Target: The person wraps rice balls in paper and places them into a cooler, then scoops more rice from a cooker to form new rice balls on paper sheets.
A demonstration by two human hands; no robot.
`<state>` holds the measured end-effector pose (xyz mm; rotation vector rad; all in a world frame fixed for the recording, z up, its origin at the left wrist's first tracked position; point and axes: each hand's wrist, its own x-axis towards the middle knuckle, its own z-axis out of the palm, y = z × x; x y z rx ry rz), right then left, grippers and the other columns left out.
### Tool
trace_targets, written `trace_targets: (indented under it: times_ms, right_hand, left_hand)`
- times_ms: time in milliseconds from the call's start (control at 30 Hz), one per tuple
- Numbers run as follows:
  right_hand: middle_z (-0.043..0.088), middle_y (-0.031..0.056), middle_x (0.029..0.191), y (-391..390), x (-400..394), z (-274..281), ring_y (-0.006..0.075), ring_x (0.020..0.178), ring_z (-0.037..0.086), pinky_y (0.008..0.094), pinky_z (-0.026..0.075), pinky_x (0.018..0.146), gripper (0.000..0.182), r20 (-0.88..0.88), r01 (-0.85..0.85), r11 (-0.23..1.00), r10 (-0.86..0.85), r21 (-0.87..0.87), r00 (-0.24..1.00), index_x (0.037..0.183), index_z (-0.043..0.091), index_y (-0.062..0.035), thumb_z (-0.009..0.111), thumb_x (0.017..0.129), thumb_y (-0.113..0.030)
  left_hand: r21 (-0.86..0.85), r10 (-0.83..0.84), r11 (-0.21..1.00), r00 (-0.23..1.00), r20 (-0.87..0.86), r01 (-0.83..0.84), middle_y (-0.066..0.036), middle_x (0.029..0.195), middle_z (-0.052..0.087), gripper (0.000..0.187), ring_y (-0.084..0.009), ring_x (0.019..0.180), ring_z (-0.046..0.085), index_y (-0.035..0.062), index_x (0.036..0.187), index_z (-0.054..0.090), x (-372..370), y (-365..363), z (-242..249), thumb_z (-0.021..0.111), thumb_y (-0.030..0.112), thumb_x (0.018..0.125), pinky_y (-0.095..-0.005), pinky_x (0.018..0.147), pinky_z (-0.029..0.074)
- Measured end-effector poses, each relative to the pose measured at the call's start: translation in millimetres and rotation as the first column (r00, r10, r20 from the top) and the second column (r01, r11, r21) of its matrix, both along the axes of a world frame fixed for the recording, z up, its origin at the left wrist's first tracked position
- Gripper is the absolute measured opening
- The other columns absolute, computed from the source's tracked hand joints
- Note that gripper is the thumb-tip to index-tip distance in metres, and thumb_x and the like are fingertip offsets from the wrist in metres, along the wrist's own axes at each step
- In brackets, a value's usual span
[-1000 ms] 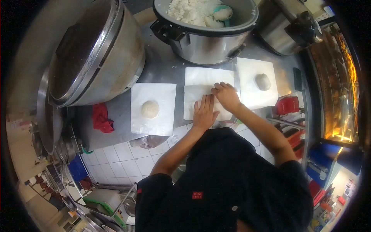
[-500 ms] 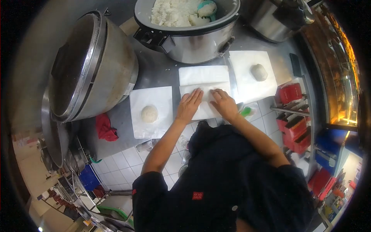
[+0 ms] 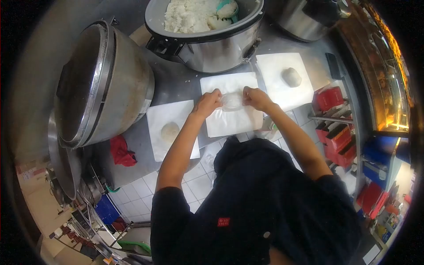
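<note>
On the steel counter lies a white paper sheet, and over its middle both hands grip a paper-wrapped rice ball. My left hand closes on the ball's left end. My right hand closes on its right end. To the left, another sheet carries a bare rice ball. A third sheet at the right carries its own rice ball.
An open rice cooker full of white rice, with a teal scoop in it, stands behind the sheets. A large lidded steel pot fills the left. A red cloth lies by the counter's edge. Red boxes sit at the right.
The hands pressed flat on the folded paper before. Now they have lifted and closed on the two ends of the wrapped ball. The view shifted slightly.
</note>
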<state>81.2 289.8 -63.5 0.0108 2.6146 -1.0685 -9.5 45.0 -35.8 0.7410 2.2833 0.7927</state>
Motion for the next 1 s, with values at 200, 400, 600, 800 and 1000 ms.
trace_targets:
  times_ms: [200, 400, 600, 800, 1000]
  right_hand:
    - [0.064, 0.0113, 0.103, -45, -19, 21, 0.0281, 0.093, 0.064, 0.0434, 0.049, 0.076, 0.028, -0.084, -0.050, 0.720, 0.149, 0.692, 0.985, 0.109, 0.061, -0.0078, 0.069, 0.083, -0.018]
    - [0.054, 0.0120, 0.114, -77, -23, 11, 0.0231, 0.098, 0.065, 0.0343, 0.056, 0.072, 0.032, 0.056, -0.145, 0.692, 0.150, 0.707, 0.987, 0.116, 0.055, -0.0025, 0.061, 0.087, -0.012]
    - [0.052, 0.0170, 0.111, -55, 6, 17, 0.0326, 0.091, 0.066, 0.0414, 0.058, 0.072, 0.023, -0.069, 0.073, 0.891, -0.047, 0.448, 0.997, 0.109, 0.046, -0.0012, 0.055, 0.089, -0.007]
    - [0.050, 0.0168, 0.127, -73, 55, 0, 0.0356, 0.114, 0.056, 0.0420, 0.052, 0.090, 0.042, -0.270, 0.268, 0.917, -0.189, 0.295, 0.944, 0.129, 0.044, 0.0001, 0.050, 0.088, -0.003]
    - [0.023, 0.0255, 0.156, -99, 71, -19, 0.0371, 0.135, 0.040, 0.0458, 0.031, 0.114, 0.064, -0.376, 0.317, 0.852, -0.156, 0.417, 0.914, 0.149, 0.021, 0.0065, 0.044, 0.089, -0.004]
  left_hand:
    - [-0.158, -0.245, 0.969, 0.842, -0.480, 0.192, -0.016, 0.098, 0.067, 0.027, -0.0316, 0.096, 0.065, 0.0046, 0.101, 0.064, -5, 27, -4, 0.074, 0.010, 0.077, -0.0428, 0.085, 0.051]
    - [-0.442, -0.293, 0.894, 0.836, -0.464, 0.067, -0.011, 0.099, 0.069, 0.014, -0.0297, 0.086, 0.071, 0.0074, 0.097, 0.068, 7, 53, -11, 0.057, 0.010, 0.088, -0.0404, 0.080, 0.054]
    - [-0.387, -0.223, 0.922, 0.821, -0.525, 0.002, -0.012, 0.097, 0.067, 0.014, -0.0252, 0.085, 0.071, 0.0068, 0.100, 0.062, 27, 27, 1, 0.057, 0.008, 0.087, -0.0346, 0.068, 0.058]
    - [-0.220, -0.134, 0.975, 0.884, -0.447, 0.037, -0.014, 0.112, 0.063, 0.039, -0.0301, 0.099, 0.068, 0.0004, 0.125, 0.053, 57, -4, -11, 0.054, 0.001, 0.086, -0.0383, 0.082, 0.057]
    - [0.054, 0.059, 0.998, 0.817, -0.574, -0.034, -0.025, 0.140, 0.049, 0.053, -0.0339, 0.129, 0.050, -0.0083, 0.142, 0.037, 95, -2, -40, 0.050, 0.012, 0.095, -0.0469, 0.112, 0.031]
